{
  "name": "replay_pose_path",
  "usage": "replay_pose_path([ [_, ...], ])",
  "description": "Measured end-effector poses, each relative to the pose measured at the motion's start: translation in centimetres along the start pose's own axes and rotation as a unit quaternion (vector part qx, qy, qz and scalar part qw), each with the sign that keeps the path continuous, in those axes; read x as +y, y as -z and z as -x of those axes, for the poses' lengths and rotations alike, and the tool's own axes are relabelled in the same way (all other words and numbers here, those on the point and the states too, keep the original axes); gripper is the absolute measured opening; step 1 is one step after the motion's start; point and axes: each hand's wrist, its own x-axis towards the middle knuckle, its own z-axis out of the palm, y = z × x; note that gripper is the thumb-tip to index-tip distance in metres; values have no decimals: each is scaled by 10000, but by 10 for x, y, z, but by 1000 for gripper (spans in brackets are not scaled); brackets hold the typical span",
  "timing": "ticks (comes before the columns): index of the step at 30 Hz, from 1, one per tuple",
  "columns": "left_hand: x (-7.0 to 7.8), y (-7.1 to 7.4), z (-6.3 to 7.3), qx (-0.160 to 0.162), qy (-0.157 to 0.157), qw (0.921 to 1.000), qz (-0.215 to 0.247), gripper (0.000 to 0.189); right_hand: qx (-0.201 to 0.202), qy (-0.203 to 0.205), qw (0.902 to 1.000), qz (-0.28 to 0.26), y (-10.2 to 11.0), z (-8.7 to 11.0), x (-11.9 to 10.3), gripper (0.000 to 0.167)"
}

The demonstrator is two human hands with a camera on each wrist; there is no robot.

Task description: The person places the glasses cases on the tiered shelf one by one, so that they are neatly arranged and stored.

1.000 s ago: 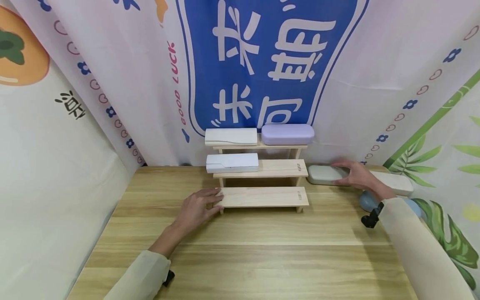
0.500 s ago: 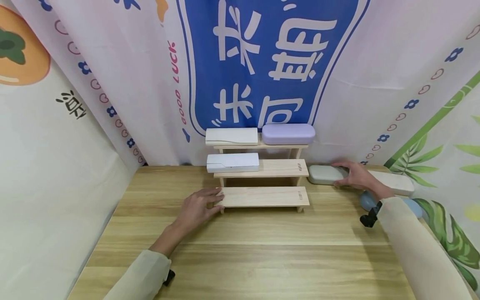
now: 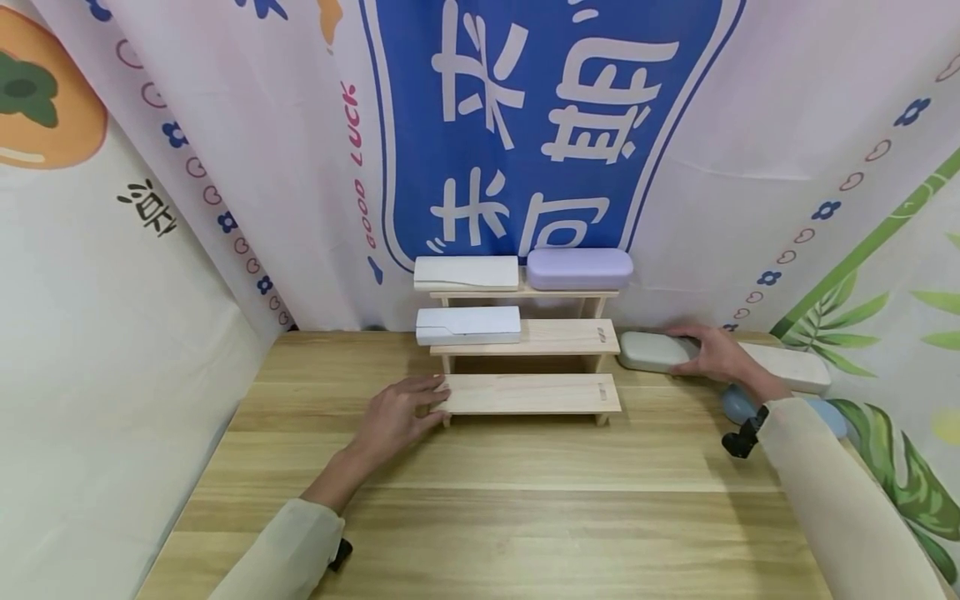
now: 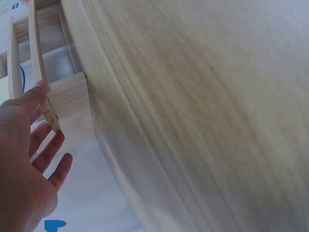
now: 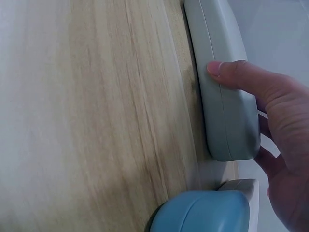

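Note:
A three-tier wooden stand [image 3: 528,393] stands at the back middle of the table. My left hand [image 3: 397,418] holds the left end of its lowest board, thumb at one edge and fingers at the other; the left wrist view shows the board's end [image 4: 52,113] between them. At the right, my right hand [image 3: 716,357] grips a grey-green glasses case [image 3: 651,351] lying on the table beside the stand. In the right wrist view the thumb presses on one long side of that case [image 5: 224,113], while the other fingers are mostly hidden behind it.
A white case [image 3: 467,272] and a lilac case [image 3: 580,268] sit on the top tier. On the middle tier's left half lies another white case [image 3: 468,325]. Behind my right wrist are a cream case [image 3: 795,367] and a blue case [image 5: 205,212]. A printed curtain [image 3: 300,208] hangs behind.
Both hands keep their holds on the stand and the grey-green case. The head view has shifted very slightly; nothing else visibly moves.

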Motion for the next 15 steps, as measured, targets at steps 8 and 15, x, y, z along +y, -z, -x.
replay_pose_path([
  [8,1,0,-1,12,-18,10000,-1,34,9,-59,10000,5,2,4,-1,73],
  [15,1,0,0,21,-40,10000,-10,33,46,-72,9999,62,8,7,-7,76],
])
